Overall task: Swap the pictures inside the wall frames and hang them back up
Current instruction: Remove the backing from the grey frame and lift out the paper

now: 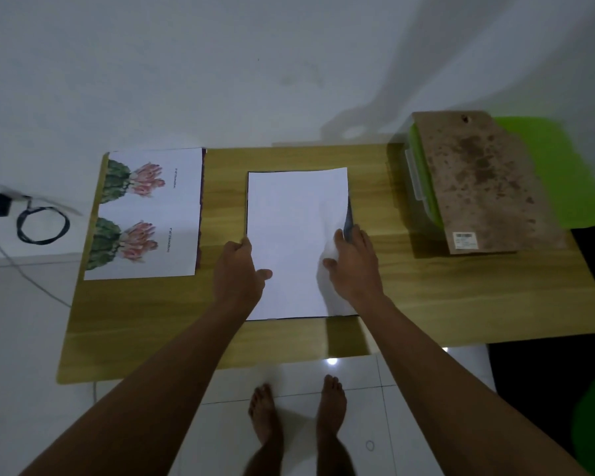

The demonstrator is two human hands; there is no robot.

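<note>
Swapping looks midway: left hand (239,269) and right hand (352,266) grip the white sheet (292,218) by its side edges over a dark frame (348,218) on the surface (426,297); backing board (485,187) off, rehanging undone

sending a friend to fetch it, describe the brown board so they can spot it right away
Start at the wooden table and go to its right end, past the blank white sheet in the middle. There a flat brown board lies on a green-lidded box. It alone is mottled with dark stains and carries a white barcode sticker near its front edge.
</note>
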